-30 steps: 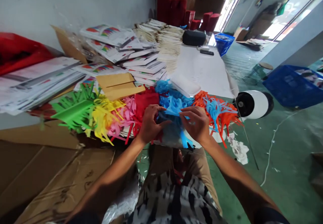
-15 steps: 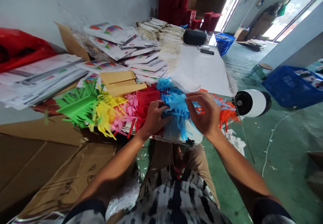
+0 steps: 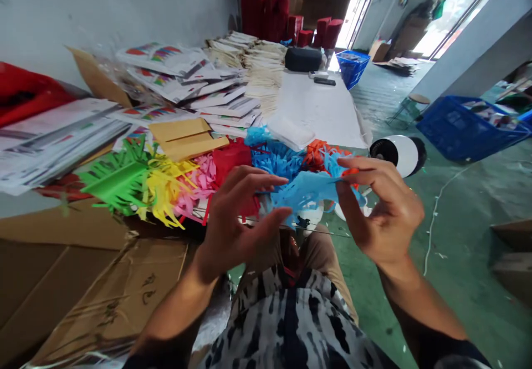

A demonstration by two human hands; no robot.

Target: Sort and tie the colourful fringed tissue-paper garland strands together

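My right hand (image 3: 384, 216) pinches one end of a light blue fringed paper strip (image 3: 310, 189) between thumb and fingers, holding it up over the table's front edge. At the strip's other end is my left hand (image 3: 235, 222), thumb and fingers apart with a gap between them. Whether its fingertips touch the strip I cannot tell. Behind the raised strip lies a blue fringe pile (image 3: 276, 158). Fringed paper in red (image 3: 230, 158), pink (image 3: 203, 172), yellow (image 3: 164, 186) and green (image 3: 118, 175) runs leftward, and orange fringe (image 3: 318, 153) lies to the right.
Folded brown paper (image 3: 187, 139) lies behind the yellow fringe. Printed packets (image 3: 224, 95) are heaped at the back left. A black case (image 3: 303, 59) sits farther back on the white sheet (image 3: 320, 103). A white fan (image 3: 399, 153) stands right; cardboard (image 3: 95, 280) lies low left.
The blue strip has come up off the pile, stretched sideways toward me. My right hand has moved right and nearer with it; my left hand has risen and spread its fingers.
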